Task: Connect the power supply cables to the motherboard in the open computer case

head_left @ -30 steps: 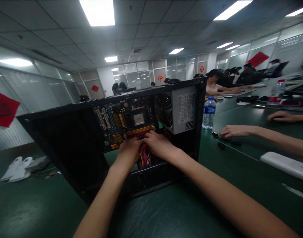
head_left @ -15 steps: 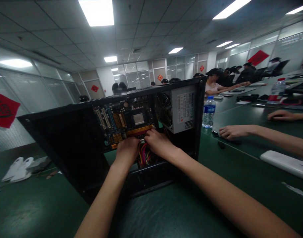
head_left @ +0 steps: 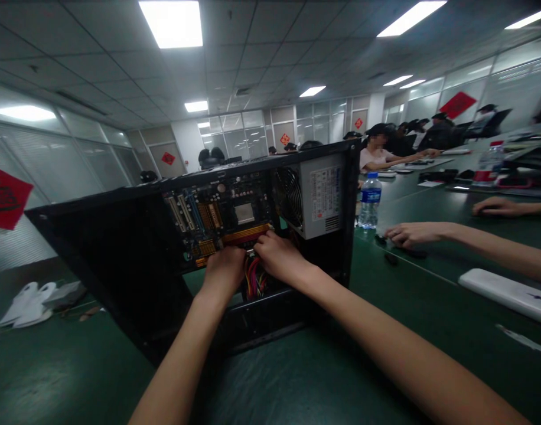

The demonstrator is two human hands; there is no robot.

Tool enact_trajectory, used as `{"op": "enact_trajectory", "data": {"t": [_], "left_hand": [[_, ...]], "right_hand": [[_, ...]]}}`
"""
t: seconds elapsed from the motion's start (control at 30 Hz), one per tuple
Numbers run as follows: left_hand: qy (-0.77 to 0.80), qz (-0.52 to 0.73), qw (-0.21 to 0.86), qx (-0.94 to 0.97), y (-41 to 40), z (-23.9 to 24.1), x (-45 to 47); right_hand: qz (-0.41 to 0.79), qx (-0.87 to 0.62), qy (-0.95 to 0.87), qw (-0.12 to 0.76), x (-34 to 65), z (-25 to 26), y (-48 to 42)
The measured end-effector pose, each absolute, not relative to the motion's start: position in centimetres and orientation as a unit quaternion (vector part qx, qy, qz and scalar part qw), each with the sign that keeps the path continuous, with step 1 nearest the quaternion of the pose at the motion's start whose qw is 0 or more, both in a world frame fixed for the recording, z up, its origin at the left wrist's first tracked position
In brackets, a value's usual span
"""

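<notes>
An open black computer case (head_left: 88, 248) stands on the green table, its inside facing me. A motherboard (head_left: 228, 206) with a square metal processor is mounted in it, and a power supply (head_left: 322, 198) with a round fan grille sits at the upper right. My left hand (head_left: 225, 268) is closed at the board's lower edge, its fingertips hidden. Just beside it, my right hand (head_left: 279, 255) has bent fingers pressed together below the yellow and red memory slots (head_left: 246, 236). A bundle of coloured cables (head_left: 254, 276) hangs between both hands. What they pinch is hidden.
White slippers (head_left: 33, 304) lie at the left. To the right stand a blue-labelled water bottle (head_left: 370, 200), another person's hands (head_left: 407, 234) resting on the table, and a long white object (head_left: 505, 292). More people sit farther back.
The whole view has shifted slightly, with the case a little farther left. Both hands stay at the lower edge of the motherboard, almost unchanged.
</notes>
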State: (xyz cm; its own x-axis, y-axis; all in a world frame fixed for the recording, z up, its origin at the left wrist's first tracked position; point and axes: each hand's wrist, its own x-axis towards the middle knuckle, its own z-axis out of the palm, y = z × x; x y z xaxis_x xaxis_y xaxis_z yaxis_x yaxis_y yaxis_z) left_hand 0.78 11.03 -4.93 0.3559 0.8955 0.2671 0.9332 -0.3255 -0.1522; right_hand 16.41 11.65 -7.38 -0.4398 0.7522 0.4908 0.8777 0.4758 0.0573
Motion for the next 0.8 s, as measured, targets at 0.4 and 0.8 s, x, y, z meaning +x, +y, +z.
{"op": "enact_trajectory", "data": {"t": [0.4,0.8], "left_hand": [[-0.575,-0.049,0.146,-0.803,10.99,-4.87,1.08],[-0.556,-0.058,0.146,-0.816,11.22,-4.97,1.11]], "right_hand": [[-0.143,-0.489,-0.838,0.198,16.4,-7.28,11.64],[-0.132,-0.485,-0.841,0.198,16.46,-7.23,11.64]]}}
